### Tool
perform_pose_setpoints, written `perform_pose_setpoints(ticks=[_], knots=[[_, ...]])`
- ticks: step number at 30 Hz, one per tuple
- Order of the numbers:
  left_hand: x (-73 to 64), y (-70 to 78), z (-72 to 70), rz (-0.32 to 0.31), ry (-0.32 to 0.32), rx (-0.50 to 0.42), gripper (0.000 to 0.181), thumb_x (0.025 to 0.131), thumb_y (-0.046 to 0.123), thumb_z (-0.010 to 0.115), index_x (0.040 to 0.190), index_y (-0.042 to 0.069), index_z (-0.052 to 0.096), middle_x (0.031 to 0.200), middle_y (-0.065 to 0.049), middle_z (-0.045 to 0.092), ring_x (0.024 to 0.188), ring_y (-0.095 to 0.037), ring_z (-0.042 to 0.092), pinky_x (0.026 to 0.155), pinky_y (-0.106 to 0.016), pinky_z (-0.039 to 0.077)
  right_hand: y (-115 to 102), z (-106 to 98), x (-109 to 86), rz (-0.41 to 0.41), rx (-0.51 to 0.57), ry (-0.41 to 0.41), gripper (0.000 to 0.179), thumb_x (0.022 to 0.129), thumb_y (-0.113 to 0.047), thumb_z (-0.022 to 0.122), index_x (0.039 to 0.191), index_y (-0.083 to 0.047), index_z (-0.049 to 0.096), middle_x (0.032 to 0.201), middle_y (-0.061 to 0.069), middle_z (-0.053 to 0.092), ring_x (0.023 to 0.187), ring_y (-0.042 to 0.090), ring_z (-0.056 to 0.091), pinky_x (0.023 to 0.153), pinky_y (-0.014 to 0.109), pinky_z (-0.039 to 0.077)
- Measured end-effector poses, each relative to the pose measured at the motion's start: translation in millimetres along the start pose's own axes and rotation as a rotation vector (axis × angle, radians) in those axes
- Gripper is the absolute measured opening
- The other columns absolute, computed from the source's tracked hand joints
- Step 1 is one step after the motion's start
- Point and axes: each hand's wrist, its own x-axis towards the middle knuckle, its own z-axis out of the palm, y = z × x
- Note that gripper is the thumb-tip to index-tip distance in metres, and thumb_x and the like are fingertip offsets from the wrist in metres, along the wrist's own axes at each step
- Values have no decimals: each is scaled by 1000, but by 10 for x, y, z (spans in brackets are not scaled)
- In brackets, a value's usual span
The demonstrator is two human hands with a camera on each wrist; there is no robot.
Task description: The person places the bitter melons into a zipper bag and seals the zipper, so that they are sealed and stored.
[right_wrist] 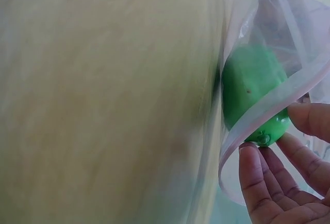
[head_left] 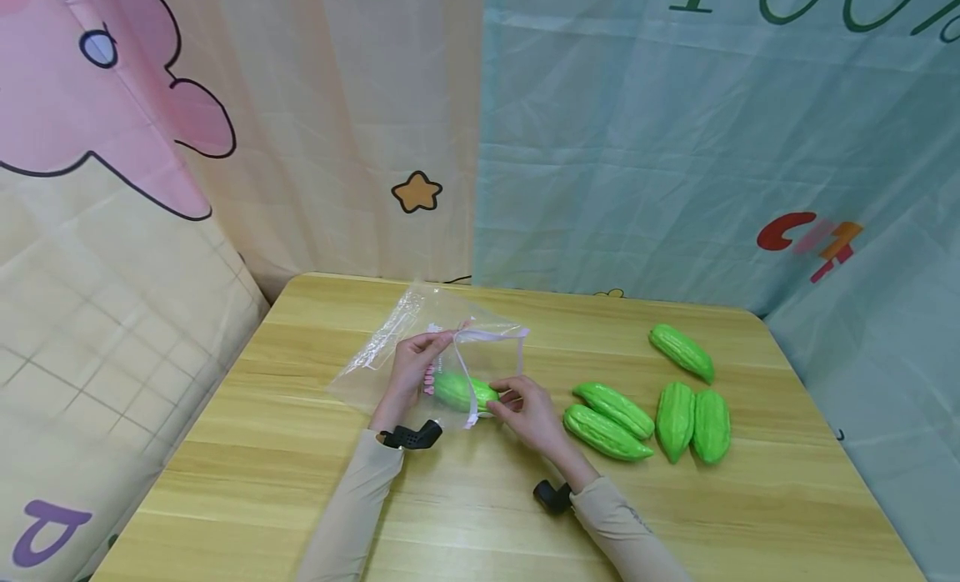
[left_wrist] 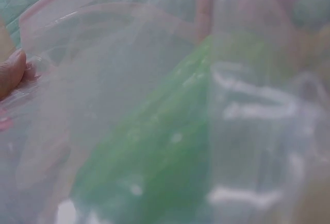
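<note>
A clear zip bag (head_left: 420,315) lies spread over the table with its mouth to the right. My left hand (head_left: 412,367) pinches the upper rim of that mouth between thumb and fingers; its thumb (left_wrist: 11,73) shows at the left edge of the left wrist view. Mostly inside the bag is a bumpy green bitter melon (head_left: 453,390), blurred behind plastic in the left wrist view. Its near end pokes out past the rim. There my right hand (head_left: 528,411) holds that end, thumb on one side and fingertips under it, as the right wrist view shows.
Right of my right hand, two bitter melons (head_left: 607,432) lie side by side. Beyond them sits another pair (head_left: 675,419), with a single bitter melon (head_left: 681,353) farther back. A printed curtain (head_left: 622,148) hangs behind the wooden table (head_left: 247,482).
</note>
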Motion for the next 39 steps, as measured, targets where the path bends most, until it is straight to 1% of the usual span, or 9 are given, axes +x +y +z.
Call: perform_pose_setpoints(ticks=[7,13,20,22,24,27,33,37,39], knots=[[2,6,-7,-25,-9,-6,3,87,17,71,89,17,74,46,5,42,32,-4,30,29,-18,24,-15,-7,-4,9,1,6,23,83,-3,72,105,1,66,97,11,62,82,22,63,69,26,53],[3,33,-17,-33,-22,-14,8,89,12,68,88,17,73,54,3,55,33,-3,32,30,-18,25,-7,-12,-3,2,11,13,22,83,-1,72,104,2,66,96,12,62,81,23,64,68,26,53],[-83,197,38,-73,-33,-18,9,90,13,67,89,18,74,45,5,38,32,-4,31,29,-19,27,-19,-55,-11,-37,-6,13,24,84,-2,70,107,5,64,100,17,63,83,25,64,68,28,54],[-104,236,58,-57,-35,-9,9,90,12,67,89,17,74,50,6,49,33,-3,31,30,-18,27,-22,-78,-13,-43,-14,13,25,84,-3,70,108,5,64,101,17,62,84,25,64,68,28,54],[-106,247,66,-42,-35,-5,9,90,11,67,89,17,74,53,6,52,34,-3,32,30,-17,27,-30,-106,-15,-46,-20,16,26,84,-3,70,108,4,65,101,17,62,84,25,64,68,28,54],[-96,240,71,-13,-33,-2,10,90,10,67,87,17,73,61,6,60,35,-2,33,32,-16,27,-32,-150,-20,-36,-29,29,24,84,-3,71,108,2,66,100,14,63,85,23,63,68,27,53],[-64,188,58,0,-27,-7,12,89,9,67,86,18,73,64,4,63,35,-2,33,31,-16,27,-65,-261,-52,-58,-58,79,22,84,-4,71,105,-2,68,101,10,63,86,23,62,67,30,53],[-5,54,6,4,-11,-3,5,87,15,70,87,18,74,56,3,56,34,-2,31,30,-17,25,-103,-342,-83,-105,-81,110,20,83,-2,71,102,-2,69,101,8,64,87,24,61,65,34,54],[18,-9,-29,-4,-2,-2,4,86,19,72,89,18,75,50,3,48,33,-3,30,29,-17,24,-124,-378,-109,-127,-97,119,18,83,-3,71,101,-2,69,101,7,64,87,24,60,66,37,53]])
